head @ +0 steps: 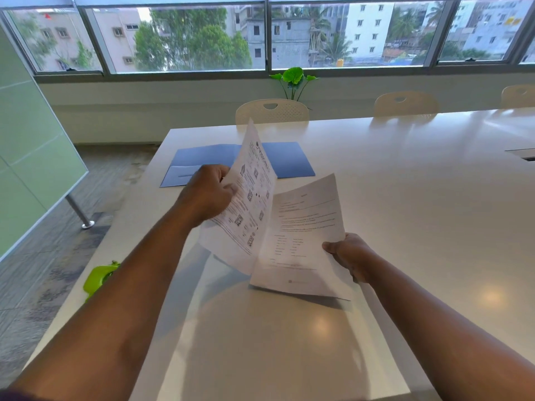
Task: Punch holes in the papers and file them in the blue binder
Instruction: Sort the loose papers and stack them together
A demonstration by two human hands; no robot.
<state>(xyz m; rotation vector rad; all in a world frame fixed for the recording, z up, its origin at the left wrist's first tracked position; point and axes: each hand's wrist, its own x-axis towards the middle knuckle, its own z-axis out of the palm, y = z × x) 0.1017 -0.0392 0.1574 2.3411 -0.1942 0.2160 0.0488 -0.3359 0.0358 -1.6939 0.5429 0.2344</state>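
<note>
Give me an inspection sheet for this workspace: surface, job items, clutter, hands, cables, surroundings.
Surface: white table, glossy, with light reflections.
Job's things: blue binder lying open at the far side; QR-code sheet and text sheet both held above the table; green hole punch at the left table edge, untouched.
Clutter: nothing seen.
Grippers: left hand grips the QR-code sheet; right hand pinches the text sheet's right edge.
Cables: nothing seen; a slot in the table at far right.
Surroundings: white chairs, a potted plant, windows, a glass board at left.
</note>
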